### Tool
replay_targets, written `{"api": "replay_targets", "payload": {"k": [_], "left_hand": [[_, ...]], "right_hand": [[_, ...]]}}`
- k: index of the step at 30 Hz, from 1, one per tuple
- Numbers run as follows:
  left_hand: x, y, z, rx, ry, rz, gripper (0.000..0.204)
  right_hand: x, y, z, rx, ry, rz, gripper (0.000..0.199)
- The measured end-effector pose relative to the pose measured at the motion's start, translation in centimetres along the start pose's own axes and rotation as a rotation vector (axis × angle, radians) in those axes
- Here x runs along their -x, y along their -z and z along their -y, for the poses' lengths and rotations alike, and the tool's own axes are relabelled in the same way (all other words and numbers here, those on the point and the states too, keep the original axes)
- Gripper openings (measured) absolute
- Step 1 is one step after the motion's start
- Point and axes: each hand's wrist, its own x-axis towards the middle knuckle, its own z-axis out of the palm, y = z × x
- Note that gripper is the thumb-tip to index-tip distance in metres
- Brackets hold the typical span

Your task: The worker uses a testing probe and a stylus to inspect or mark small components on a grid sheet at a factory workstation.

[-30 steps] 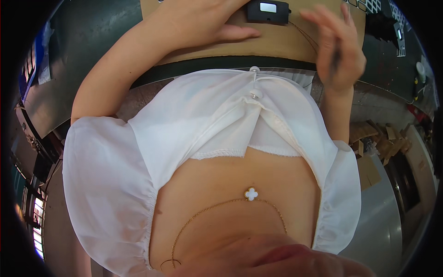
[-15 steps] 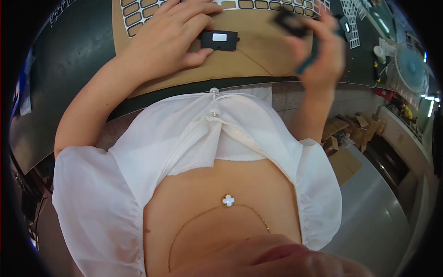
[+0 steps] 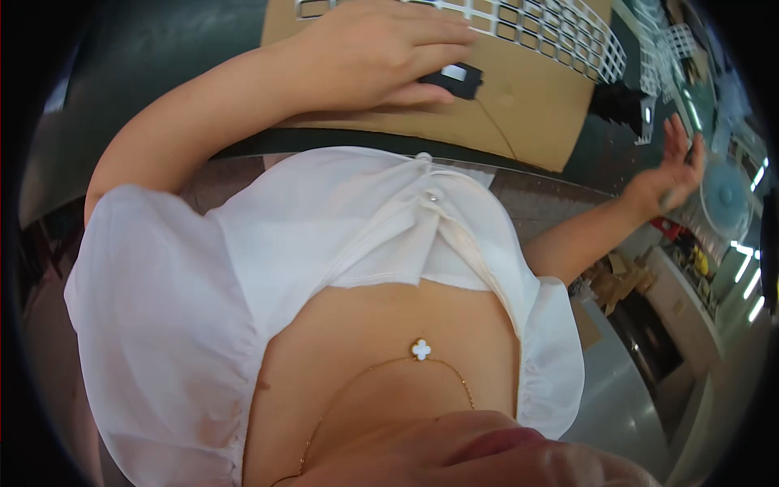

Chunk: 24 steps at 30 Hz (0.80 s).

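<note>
A small flat black rectangular piece [image 3: 458, 79] with a white label sits low over the brown cardboard sheet [image 3: 535, 122]. My left hand [image 3: 381, 61] grips it between thumb and index finger, and its other fingers reach over a lattice sheet [image 3: 560, 36] with white-rimmed openings. Off to the right of the cardboard, my right hand [image 3: 669, 174] is raised with its fingers apart and no black piece in it. A small greenish spot shows at its palm; I cannot tell what it is. Near that hand lies a dark pile of black pieces [image 3: 621, 104].
Under the cardboard is a dark green tabletop [image 3: 178, 97]. More white lattice strips [image 3: 649, 69] lie at the far right. A blue fan [image 3: 725, 195] stands beyond my right hand, and cardboard boxes [image 3: 621, 280] sit lower, past the table's edge.
My right hand has moved right, off the cardboard, and the dark piece it held is gone from it. My left hand stays at the labelled piece. The whole view has shifted.
</note>
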Motion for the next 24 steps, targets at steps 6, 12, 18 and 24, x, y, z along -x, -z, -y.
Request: {"api": "replay_targets", "payload": {"k": [6, 12, 18, 24], "left_hand": [[0.5, -2.9, 1.2, -0.021, -0.061, -0.031, 0.042], [0.3, -2.4, 1.3, -0.065, -0.128, -0.035, 0.044], [0.7, -2.8, 1.7, -0.022, -0.097, -0.036, 0.044], [0.2, -2.0, 1.2, 0.036, -0.042, 0.009, 0.042]], "right_hand": [[1.6, -8.9, 4.0, -0.579, -0.391, 0.287, 0.075], [1.4, -13.2, 4.8, -0.788, -0.532, 0.418, 0.024], [1.6, -14.2, 5.4, -0.788, -0.590, 0.494, 0.006], [1.6, -14.2, 5.7, -0.722, -0.561, 0.471, 0.006]]}}
